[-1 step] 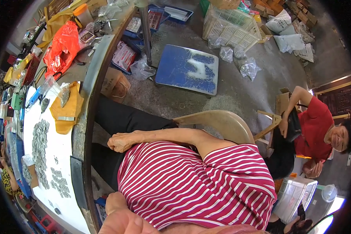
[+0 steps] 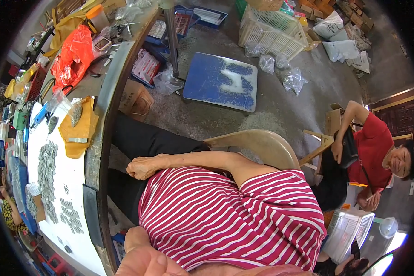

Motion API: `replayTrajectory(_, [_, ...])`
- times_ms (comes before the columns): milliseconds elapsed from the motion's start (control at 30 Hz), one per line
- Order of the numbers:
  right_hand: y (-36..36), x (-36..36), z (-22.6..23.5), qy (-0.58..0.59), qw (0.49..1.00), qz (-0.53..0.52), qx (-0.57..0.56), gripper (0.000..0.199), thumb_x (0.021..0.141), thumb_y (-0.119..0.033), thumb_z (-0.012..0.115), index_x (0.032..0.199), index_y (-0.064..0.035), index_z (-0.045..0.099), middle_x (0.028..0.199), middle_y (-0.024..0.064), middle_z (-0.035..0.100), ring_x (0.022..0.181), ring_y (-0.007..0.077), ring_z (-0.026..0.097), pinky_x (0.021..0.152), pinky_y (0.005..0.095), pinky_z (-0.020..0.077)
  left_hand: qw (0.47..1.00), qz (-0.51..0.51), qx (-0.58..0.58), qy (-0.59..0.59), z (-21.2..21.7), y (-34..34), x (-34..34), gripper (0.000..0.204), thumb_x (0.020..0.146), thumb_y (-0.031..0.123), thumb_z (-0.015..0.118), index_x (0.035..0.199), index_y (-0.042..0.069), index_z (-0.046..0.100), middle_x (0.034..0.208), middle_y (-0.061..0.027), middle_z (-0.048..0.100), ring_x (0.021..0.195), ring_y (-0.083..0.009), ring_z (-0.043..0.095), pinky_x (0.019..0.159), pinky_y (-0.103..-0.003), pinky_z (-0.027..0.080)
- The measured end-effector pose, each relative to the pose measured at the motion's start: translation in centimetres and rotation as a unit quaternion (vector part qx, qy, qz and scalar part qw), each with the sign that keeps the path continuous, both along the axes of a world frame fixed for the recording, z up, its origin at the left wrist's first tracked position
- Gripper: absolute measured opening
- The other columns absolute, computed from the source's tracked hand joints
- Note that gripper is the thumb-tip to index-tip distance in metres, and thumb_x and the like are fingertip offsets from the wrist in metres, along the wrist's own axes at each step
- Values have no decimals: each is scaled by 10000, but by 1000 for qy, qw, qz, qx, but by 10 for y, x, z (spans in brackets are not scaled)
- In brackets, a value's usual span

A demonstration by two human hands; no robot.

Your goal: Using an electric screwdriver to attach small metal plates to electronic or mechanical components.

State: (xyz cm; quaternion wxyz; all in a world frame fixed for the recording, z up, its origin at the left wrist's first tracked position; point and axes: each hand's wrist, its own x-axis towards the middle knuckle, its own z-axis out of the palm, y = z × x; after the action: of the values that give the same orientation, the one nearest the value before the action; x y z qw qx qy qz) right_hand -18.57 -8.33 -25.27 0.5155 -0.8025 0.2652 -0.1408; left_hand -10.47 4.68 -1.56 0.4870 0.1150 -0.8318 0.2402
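Note:
I look down at my own red-and-white striped shirt (image 2: 225,221) and black trousers (image 2: 147,142). My right hand (image 2: 142,168) lies on my lap as a loose fist with nothing in it, just beside the workbench edge (image 2: 101,138). Only part of my left hand (image 2: 145,260) shows at the bottom edge, close to my shirt and the bench edge, and its grip is hidden. Rows of small grey metal parts (image 2: 46,175) lie on a white sheet on the bench, out of reach of both hands.
On the bench are a yellow cloth (image 2: 78,133) and a red plastic bag (image 2: 71,55). A blue board (image 2: 221,80), a white basket (image 2: 271,32) and clear bags sit on the floor. Behind me is a beige chair (image 2: 262,145). A person in a red shirt (image 2: 372,147) sits at right.

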Motion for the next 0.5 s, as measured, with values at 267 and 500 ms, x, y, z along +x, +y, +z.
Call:
replayTrajectory(267, [-2, 5, -9, -4, 1000, -2, -11, 175, 682, -32, 489, 802, 44, 592, 746, 191, 613, 707, 316, 600, 609, 398, 455, 994, -90, -13, 65, -1, -3, -6, 141, 838, 42, 405, 853, 8, 541, 616, -68, 573, 525, -117, 551, 904, -313, 331])
replayTrajectory(500, [-4, 8, -19, -8, 1000, -6, -6, 172, 662, -37, 509, 786, 37, 603, 715, 177, 610, 650, 298, 597, 559, 398, 452, 982, -149, 18, 114, 14, -9, -32, 155, 883, 125, 425, 771, 82, 522, 702, 31, 561, 536, -45, 554, 720, -222, 414])
